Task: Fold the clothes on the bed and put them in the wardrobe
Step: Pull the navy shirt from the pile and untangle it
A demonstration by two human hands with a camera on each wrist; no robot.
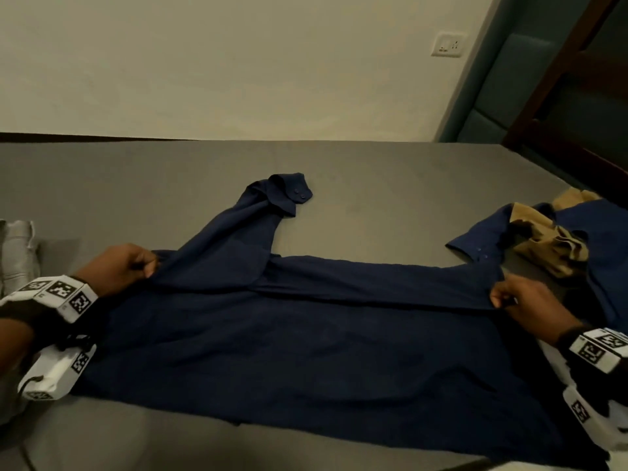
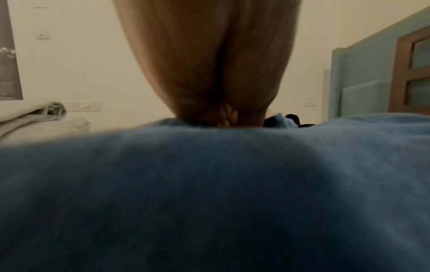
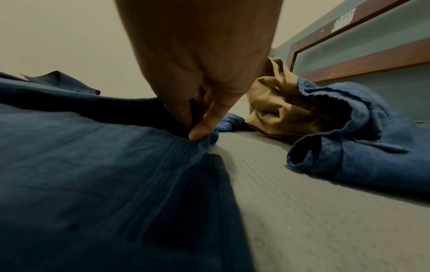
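Fingers of the left hand [image 1: 124,266] and right hand [image 1: 530,300] pinch opposite ends of the navy shirt's [image 1: 289,351] fold; between both grips, cloth stretches taut over the bed [image 1: 373,205].

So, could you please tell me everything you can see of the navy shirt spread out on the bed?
The navy shirt is a dark blue, long-sleeved woven garment lying flat across the grey bed. Its far edge is folded over into a long band. One sleeve angles away, its buttoned cuff crumpled. The left hand pinches one end of the fold and the right hand pinches the other.
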